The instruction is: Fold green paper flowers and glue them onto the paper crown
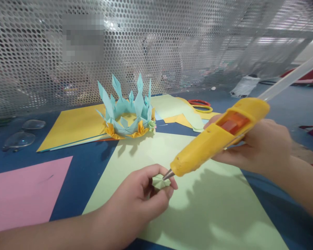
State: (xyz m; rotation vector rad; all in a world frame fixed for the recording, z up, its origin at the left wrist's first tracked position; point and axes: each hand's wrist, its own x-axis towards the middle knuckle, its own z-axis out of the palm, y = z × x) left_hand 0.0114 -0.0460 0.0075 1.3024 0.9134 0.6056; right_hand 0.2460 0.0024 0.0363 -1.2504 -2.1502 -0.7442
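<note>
Two hands work over a light green sheet point(106, 187), one with a small folded green piece point(159, 183), the other with a yellow glue gun point(205, 149).
The left hand point(138, 194) has its grip closed around the piece, pinched between thumb and fingers above the sheet; the right hand point(260, 146) has its grip wrapped around the gun, whose metal nozzle point(168, 174) points down-left at the piece's pleated face, though whether it touches I cannot tell. A clear glue stick point(294, 76) juts from the gun's back. Beyond, a light blue paper crown point(127, 130) with orange folded pieces point(141, 129) around its base stands on the blue bench point(80, 180), a pink sheet point(23, 194) lying to the left.
</note>
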